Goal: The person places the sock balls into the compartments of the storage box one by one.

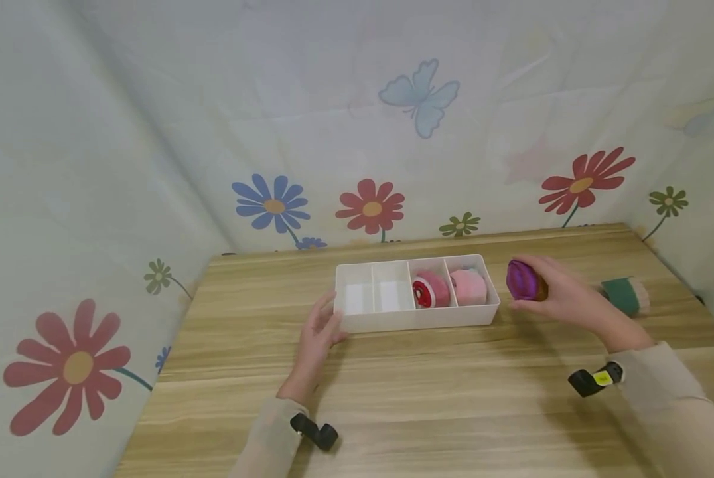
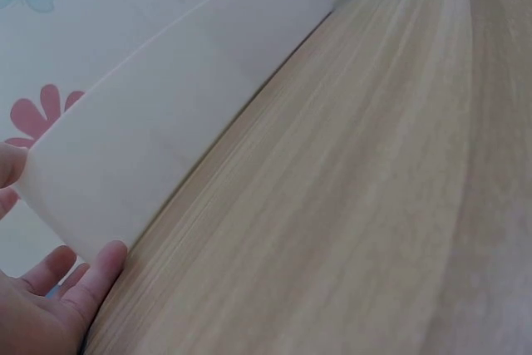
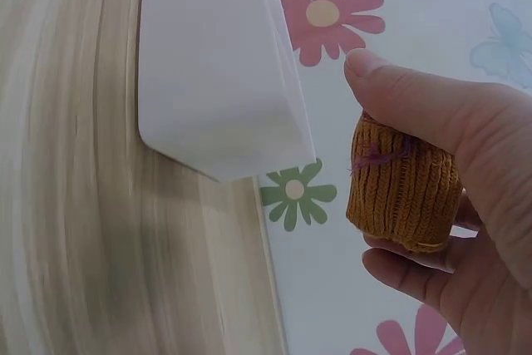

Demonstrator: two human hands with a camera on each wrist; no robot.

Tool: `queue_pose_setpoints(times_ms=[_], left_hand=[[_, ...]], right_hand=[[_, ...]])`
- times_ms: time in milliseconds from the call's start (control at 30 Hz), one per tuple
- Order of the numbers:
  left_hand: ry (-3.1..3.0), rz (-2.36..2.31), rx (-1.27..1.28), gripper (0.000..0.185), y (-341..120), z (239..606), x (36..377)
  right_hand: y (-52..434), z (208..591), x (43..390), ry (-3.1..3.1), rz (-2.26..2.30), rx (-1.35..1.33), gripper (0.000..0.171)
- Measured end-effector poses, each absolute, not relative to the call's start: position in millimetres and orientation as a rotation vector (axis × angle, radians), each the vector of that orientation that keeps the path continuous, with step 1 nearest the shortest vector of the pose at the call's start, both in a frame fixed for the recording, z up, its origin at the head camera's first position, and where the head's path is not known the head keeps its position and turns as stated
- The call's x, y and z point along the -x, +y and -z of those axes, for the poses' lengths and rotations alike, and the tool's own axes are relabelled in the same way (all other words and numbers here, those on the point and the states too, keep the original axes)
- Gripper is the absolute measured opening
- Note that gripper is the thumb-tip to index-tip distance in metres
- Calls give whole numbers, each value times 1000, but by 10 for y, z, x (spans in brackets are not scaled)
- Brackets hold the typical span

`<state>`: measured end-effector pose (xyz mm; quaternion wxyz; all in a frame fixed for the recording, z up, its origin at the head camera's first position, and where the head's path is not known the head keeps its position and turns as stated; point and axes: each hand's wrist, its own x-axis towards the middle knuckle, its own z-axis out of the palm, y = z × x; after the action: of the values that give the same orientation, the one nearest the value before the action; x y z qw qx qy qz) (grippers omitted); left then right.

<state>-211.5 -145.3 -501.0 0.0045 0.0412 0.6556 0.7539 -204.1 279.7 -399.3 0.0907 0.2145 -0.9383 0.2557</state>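
Observation:
My right hand (image 1: 563, 302) grips a rolled sock (image 1: 522, 281), purple at one end and brown at the other, raised just beyond the right end of a white divided box (image 1: 417, 321). Ribbed brown knit of that sock (image 3: 403, 189) shows between thumb and fingers in the right wrist view. My left hand (image 1: 319, 330) touches the box's left end with relaxed fingers, the thumb by the front corner. Inside the box, a red-and-pink rolled sock (image 1: 433, 291) occupies the third compartment from the left and a pink rolled sock (image 1: 469, 288) the rightmost one.
A green rolled sock with a cream end (image 1: 622, 295) lies on the wooden table (image 1: 428, 392), behind my right wrist and partly covered by it. A white cloth (image 1: 309, 99) printed with flowers and a butterfly hangs along the table's back and left edges.

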Motion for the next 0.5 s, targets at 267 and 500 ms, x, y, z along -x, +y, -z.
queue_pose_setpoints(times_ms=[267,500], left_hand=[[2115,-2341,-143,51,-1450,5013,2122],[2123,-2340,-148,50,-1449,5018,2117]], right_hand=[[2670,3999,2124,-2769,-808,-679,77],[2540,3997,2211,-2762,-795,-733,77]])
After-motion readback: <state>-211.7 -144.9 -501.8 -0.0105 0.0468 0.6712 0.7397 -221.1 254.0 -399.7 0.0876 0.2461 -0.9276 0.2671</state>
